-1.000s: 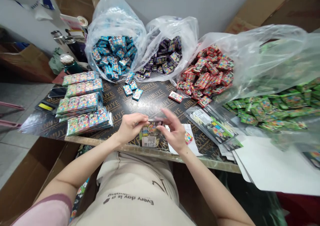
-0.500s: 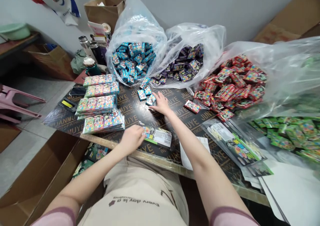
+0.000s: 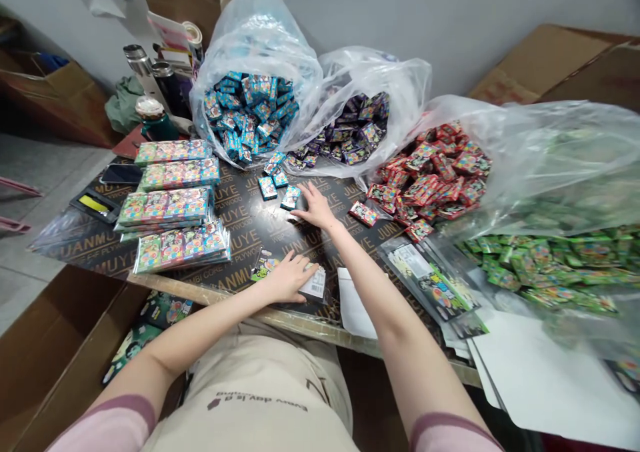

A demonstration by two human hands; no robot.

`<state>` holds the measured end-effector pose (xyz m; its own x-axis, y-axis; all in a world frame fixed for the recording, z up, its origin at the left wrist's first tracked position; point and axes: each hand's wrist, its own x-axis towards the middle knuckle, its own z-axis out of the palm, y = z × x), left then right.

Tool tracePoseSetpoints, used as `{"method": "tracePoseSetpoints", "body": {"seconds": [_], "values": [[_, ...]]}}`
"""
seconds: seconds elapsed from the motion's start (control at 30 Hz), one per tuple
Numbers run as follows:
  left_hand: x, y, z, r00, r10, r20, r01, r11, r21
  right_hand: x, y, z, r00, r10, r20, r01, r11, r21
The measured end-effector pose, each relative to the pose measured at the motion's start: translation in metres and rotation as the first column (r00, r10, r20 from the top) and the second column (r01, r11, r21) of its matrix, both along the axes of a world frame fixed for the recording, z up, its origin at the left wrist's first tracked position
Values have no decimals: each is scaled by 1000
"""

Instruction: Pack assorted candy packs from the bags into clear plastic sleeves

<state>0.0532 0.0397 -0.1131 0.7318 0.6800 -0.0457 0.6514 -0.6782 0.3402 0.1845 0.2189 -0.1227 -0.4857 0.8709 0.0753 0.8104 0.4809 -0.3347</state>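
Note:
My left hand [image 3: 291, 279] lies flat with fingers apart over a printed packet with a barcode label [image 3: 315, 283], covering its middle. Farther out, my right hand [image 3: 317, 207] has thumb and fingers spread beside a small blue box [image 3: 291, 197]; whether the fingertips touch it I cannot tell. Another blue box [image 3: 267, 188] and a couple more sit just beyond, near the mouth of a clear bag of blue boxes [image 3: 250, 115]. To the left of my left hand are stacks of filled clear packs [image 3: 183, 244], showing rows of colourful boxes.
Clear bags hold purple boxes [image 3: 363, 122], red boxes [image 3: 445, 165] and green packs [image 3: 545, 265]. Flat printed packets [image 3: 435, 282] and white sheets [image 3: 555, 379] lie at right. A phone [image 3: 121, 174] and bottles [image 3: 157, 122] stand left. An open carton [image 3: 55, 345] is below the table edge.
My left hand has moved right onto the printed packet, its fingers uncurling. My right hand has drawn slightly back from the small blue box. The camera view has shifted to the right.

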Motion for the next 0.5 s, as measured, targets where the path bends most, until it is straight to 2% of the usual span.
{"method": "tracePoseSetpoints", "body": {"seconds": [0.1,0.2,0.27,0.33,0.4,0.43,0.5], "values": [[-6,-5,5,998,23,-51,-22,1000,13,-25,7,-2,997,75,24,-75,997,8],[-18,-10,7,993,73,-88,-72,997,12,-27,3,6,997,74,17,-75,996,51],[-25,-13,6,990,106,-88,-106,994,6,-13,-4,12,999,-15,-34,15,1000,10],[-30,-16,3,990,124,-69,-124,992,2,8,-13,15,992,-70,-101,52,984,-173],[-30,-17,0,991,125,-41,-126,992,-7,31,-25,13,987,-83,-135,27,928,-373],[-30,-18,0,992,124,-26,-125,992,-14,42,-31,10,987,-91,-133,28,909,-415],[-29,-19,0,991,135,13,-134,991,-23,60,-46,4,979,-132,-153,73,936,-344]]}}
